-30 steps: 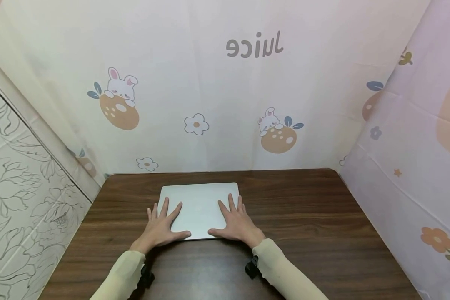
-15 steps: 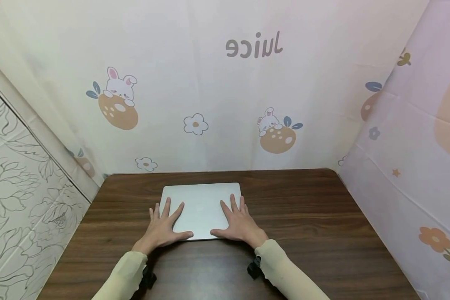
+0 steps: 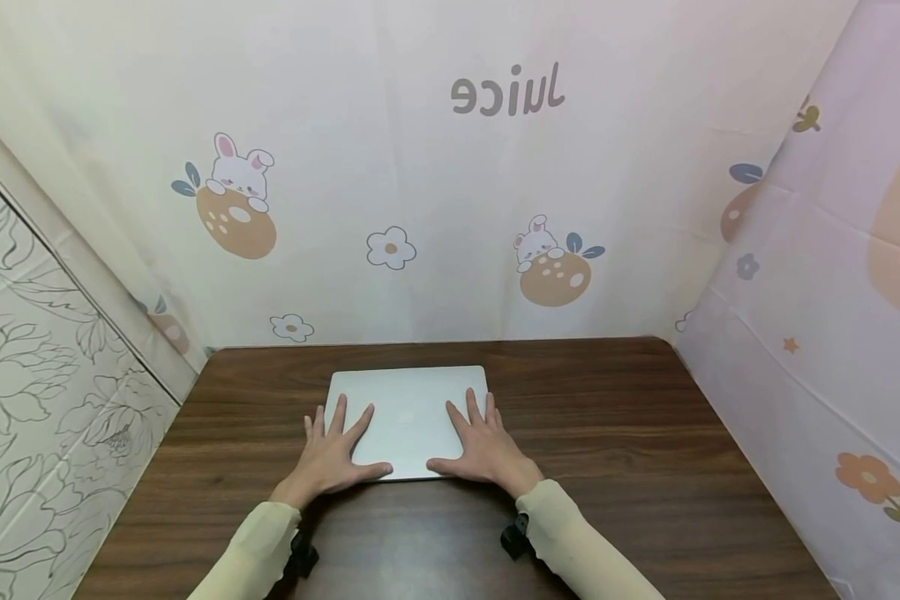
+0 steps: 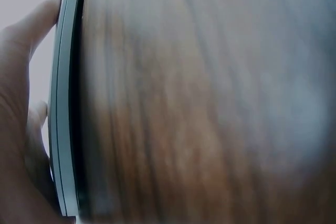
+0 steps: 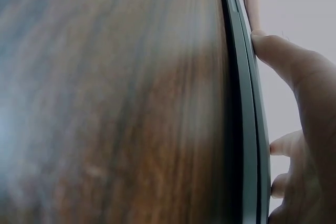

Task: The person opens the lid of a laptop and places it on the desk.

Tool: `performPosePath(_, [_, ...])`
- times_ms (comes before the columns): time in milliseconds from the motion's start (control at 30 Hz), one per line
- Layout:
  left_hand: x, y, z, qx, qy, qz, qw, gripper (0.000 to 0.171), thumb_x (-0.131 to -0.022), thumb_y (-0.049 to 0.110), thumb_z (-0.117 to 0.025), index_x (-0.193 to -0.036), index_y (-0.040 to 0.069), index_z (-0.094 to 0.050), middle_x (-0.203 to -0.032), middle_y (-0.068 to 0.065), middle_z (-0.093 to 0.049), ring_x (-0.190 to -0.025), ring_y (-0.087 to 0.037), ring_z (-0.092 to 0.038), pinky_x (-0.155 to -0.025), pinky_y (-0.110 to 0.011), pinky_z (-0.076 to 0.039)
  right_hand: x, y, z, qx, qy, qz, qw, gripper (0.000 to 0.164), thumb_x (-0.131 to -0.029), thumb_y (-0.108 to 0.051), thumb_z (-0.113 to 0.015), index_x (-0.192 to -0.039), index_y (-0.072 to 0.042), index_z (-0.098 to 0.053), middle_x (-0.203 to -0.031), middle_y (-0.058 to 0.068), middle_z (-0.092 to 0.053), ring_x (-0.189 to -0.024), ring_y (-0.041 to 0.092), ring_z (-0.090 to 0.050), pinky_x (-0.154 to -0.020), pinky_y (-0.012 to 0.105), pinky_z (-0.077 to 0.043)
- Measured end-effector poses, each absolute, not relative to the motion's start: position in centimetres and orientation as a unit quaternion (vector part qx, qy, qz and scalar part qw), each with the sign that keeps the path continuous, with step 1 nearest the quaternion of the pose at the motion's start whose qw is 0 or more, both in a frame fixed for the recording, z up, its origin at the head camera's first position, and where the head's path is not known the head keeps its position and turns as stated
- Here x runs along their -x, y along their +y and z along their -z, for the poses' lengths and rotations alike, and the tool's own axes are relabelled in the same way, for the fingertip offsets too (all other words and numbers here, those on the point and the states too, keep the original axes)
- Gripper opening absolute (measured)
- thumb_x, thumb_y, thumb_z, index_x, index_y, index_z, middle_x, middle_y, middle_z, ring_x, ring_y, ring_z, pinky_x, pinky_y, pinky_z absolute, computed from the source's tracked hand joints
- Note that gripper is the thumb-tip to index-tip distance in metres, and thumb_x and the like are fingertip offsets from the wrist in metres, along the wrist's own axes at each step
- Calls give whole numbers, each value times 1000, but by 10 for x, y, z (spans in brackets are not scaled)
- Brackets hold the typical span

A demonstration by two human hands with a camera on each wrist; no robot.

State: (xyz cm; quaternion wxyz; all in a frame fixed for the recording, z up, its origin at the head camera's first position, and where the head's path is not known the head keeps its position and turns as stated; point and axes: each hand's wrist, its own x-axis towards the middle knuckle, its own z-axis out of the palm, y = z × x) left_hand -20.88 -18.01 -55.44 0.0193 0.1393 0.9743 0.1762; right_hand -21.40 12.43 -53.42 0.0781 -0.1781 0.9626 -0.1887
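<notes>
A closed silver laptop lies flat on the dark wooden table, its front edge toward me. My left hand rests on its left part with the fingers spread and the thumb along the front edge. Over the right part, my right hand lies the same way, fingers fanned out and thumb pointing inward. In the left wrist view the laptop's thin edge shows as two layers, with the left thumb on top. The right wrist view shows the right thumb touching the lid by the edge.
The brown wood-grain table stretches to both sides and in front of the laptop. A printed curtain hangs right behind the table's back edge, and more cloth borders the right side. A white panel with line-drawn flowers stands at the left.
The laptop and both hands have slid a little to the right together across the table. The hands keep the same spread pose on the lid.
</notes>
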Motion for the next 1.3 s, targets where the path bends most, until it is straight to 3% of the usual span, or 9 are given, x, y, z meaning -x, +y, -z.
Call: performPosePath(1300, [205,-149,553,-136,975,-170,39,109,-75,89,-60,-164,33,-29,-172,-25,-1,-149,-66,2,-118,-78,0,210,154,534,174,965,178,83,110,-80,-85,-59,-164,-21,-30,-172,23,-6,-154,57,4,-122,66,-23])
